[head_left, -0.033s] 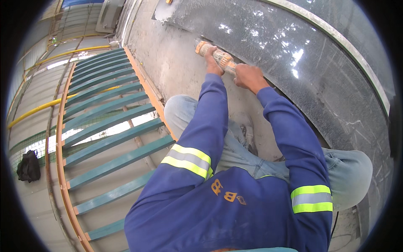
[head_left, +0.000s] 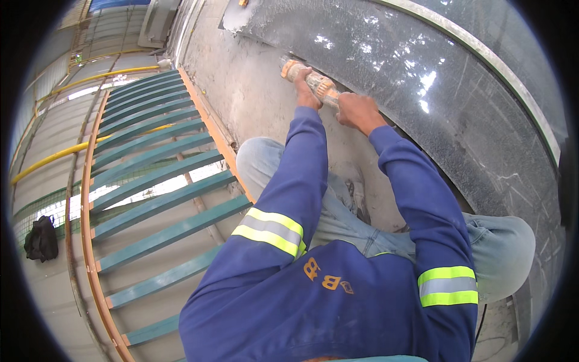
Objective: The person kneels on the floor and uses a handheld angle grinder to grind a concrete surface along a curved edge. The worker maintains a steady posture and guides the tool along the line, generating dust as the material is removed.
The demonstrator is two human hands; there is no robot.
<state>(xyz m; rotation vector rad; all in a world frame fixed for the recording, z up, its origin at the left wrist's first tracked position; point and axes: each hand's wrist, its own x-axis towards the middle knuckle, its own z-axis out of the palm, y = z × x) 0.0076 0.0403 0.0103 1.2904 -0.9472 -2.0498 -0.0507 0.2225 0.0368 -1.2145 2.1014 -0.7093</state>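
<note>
A dusty orange-and-grey angle grinder [head_left: 324, 87] is held in both hands along the near edge of a dark, shiny slab [head_left: 386, 66]. My left hand [head_left: 308, 90] wraps around the body near the tool's head. Behind it, my right hand [head_left: 357, 112] closes on the rear handle. The tool's head points up and left, close to the slab's edge. Its disc is hard to make out in the dust, so I cannot tell whether it touches the slab. White dust lies on the slab's far left corner.
Dusty concrete floor [head_left: 253, 72] runs beside the slab. On my left is a rack with teal slats [head_left: 163, 199] and orange side rails. A yellow pipe [head_left: 60, 160] and a black bag [head_left: 41, 238] are beyond it. My bent knees flank the work.
</note>
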